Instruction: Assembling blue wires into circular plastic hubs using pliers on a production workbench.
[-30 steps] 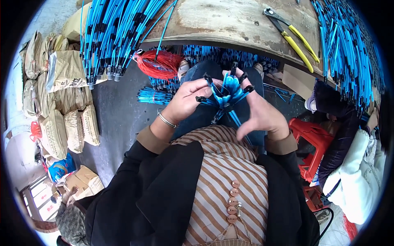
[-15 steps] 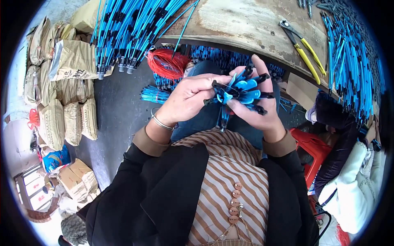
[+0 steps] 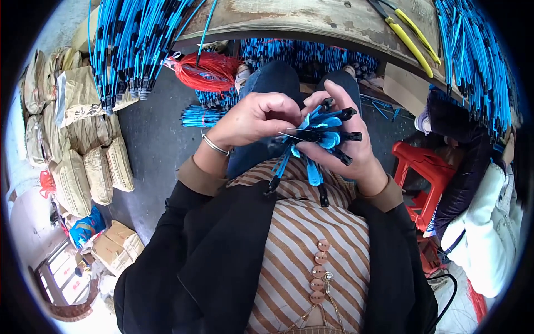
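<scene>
- grey concrete floor point(image 3: 150, 139) below, and a worn wooden worktop point(image 3: 300, 19) curving across twelve o'clock.
- blue cables with black ends point(image 3: 128, 50) hang off the worktop at eleven o'clock; more blue cables point(image 3: 473, 55) drape at one o'clock.
- yellow-handled pliers point(image 3: 409, 33) lie on the worktop, upper right.
- centre frame: left hand point(image 3: 256, 119) curled closed, fingers pinching the bundle of short blue cables point(image 3: 317, 136).
- right hand point(image 3: 345, 145) wraps the same bundle from the three o'clock side, fingers partly spread, black tips fanning out between them.
- red wire coil point(image 3: 206, 72) sits on the floor at eleven o'clock.
- stacked tan sacks point(image 3: 83, 145) at nine o'clock; red plastic stool point(image 3: 425, 167) at three o'clock.
</scene>
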`<state>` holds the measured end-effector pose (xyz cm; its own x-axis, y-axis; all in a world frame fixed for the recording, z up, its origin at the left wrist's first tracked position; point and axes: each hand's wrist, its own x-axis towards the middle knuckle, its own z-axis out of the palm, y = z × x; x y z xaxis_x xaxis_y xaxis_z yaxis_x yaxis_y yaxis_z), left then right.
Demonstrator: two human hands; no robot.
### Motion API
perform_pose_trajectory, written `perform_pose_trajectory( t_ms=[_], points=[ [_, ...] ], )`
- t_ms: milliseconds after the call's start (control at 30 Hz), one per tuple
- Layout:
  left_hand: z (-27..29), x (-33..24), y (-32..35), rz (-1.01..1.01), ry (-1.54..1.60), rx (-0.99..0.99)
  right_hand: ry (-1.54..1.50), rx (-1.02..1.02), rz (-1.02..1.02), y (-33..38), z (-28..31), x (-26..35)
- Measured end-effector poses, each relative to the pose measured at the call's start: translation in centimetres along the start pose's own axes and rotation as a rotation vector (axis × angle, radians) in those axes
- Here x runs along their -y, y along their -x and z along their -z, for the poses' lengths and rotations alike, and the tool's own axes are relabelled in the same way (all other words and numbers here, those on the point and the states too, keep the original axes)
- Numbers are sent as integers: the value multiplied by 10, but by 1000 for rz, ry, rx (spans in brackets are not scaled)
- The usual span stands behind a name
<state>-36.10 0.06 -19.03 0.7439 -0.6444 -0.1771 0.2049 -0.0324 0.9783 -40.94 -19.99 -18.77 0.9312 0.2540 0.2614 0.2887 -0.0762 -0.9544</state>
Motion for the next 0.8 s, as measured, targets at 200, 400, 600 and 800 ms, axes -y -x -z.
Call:
perform_pose_trajectory(
  t_ms=[200, 400, 600, 800],
  points=[
    [15, -2, -22, 29, -123, 328, -111, -25, 74, 2, -3, -6],
    [23, 22, -34, -59, 156, 423, -205, -66, 52, 7, 6, -4],
    [39, 30, -27, -79, 365, 320, -74, 216, 144, 1, 39, -3],
    [50, 31, -28, -191, 394, 322, -265, 121, -28, 16, 40, -8]
  ],
)
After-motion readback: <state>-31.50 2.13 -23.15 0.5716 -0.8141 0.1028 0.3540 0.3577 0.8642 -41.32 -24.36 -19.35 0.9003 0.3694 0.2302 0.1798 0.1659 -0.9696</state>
